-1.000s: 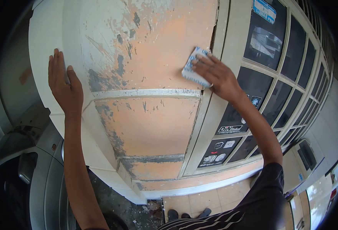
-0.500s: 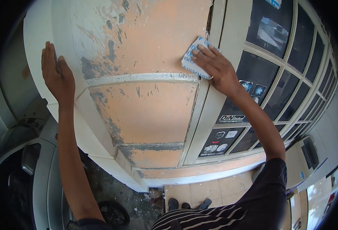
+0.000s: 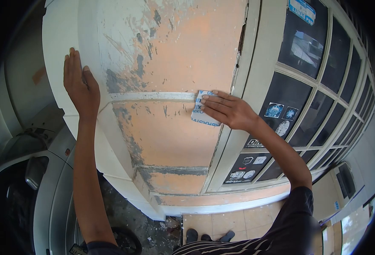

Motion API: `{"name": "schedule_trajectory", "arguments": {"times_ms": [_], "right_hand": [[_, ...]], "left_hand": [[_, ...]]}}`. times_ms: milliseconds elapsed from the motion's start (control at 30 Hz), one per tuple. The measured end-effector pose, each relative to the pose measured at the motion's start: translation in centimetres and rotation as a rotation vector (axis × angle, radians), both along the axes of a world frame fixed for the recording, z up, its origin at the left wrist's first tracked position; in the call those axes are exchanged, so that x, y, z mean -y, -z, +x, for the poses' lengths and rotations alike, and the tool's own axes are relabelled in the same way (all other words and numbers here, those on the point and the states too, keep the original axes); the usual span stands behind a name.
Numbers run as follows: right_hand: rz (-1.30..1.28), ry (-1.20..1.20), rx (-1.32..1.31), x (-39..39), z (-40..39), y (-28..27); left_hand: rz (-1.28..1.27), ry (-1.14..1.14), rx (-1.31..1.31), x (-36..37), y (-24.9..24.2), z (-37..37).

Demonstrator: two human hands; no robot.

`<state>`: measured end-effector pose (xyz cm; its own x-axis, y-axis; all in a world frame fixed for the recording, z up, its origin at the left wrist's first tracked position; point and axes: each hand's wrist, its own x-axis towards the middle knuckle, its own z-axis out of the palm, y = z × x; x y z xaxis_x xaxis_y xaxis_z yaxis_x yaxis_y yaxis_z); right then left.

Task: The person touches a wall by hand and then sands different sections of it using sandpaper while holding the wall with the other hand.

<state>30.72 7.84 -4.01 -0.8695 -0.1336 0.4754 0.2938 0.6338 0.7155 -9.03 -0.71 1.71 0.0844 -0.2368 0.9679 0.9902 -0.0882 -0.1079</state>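
My right hand (image 3: pixel 234 111) presses a sheet of sandpaper (image 3: pixel 199 115) with blue print on its back against the wall. The sheet covers the right end of a pale raised strip (image 3: pixel 153 96) and part of the peach panel (image 3: pixel 174 136) below it. My fingers lie over the sheet, so some of it is hidden. On the left, my left hand (image 3: pixel 82 87) rests flat on the white pillar (image 3: pixel 59 55) with its thumb apart and nothing in it. Grey patches and scraped paint mark the peach wall between my hands.
A window with white bars (image 3: pixel 298 76) and stickers stands right of the wall. A silver car (image 3: pixel 51 182) is close at the lower left. Sandals (image 3: pixel 191 235) show on the tiled floor (image 3: pixel 225 221) below.
My right hand has slid the sandpaper down, from the upper panel beside the window frame onto the raised strip. My left hand stays on the pillar; the view has shifted slightly.
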Motion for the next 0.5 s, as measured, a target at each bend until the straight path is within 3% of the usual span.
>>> {"name": "schedule_trajectory", "arguments": {"times_ms": [33, 133, 233, 300, 367, 433, 500], "right_hand": [[0.038, -0.017, 0.018, -0.1, -0.1, -1.7], [0.012, -0.062, -0.297, 0.9, -1.6, -5.8], [-0.036, -0.119, -0.197, 2.7, -2.9, -4.5], [0.069, -0.15, -0.092, 4.2, -3.0, -4.1], [-0.056, -0.289, -0.339, 4.9, -2.9, -6.2], [-0.459, -0.496, -0.798, 5.7, -3.0, -8.1], [-1.154, -0.777, -0.893, 5.9, -1.7, -11.0]], "left_hand": [[0.005, -0.006, -0.001, 0.0, -0.1, -0.1], [-0.004, -0.016, 0.009, -0.1, 0.0, 0.0], [-0.021, -0.017, 0.038, 0.1, 0.2, 0.2], [-0.011, 0.008, 0.04, 0.1, 0.0, 0.1], [-0.008, 0.01, 0.045, 0.0, -0.1, -0.1], [-0.02, 0.011, 0.06, 0.0, 0.2, -0.1], [-0.034, 0.009, 0.083, -0.1, 0.2, -0.2]]}}
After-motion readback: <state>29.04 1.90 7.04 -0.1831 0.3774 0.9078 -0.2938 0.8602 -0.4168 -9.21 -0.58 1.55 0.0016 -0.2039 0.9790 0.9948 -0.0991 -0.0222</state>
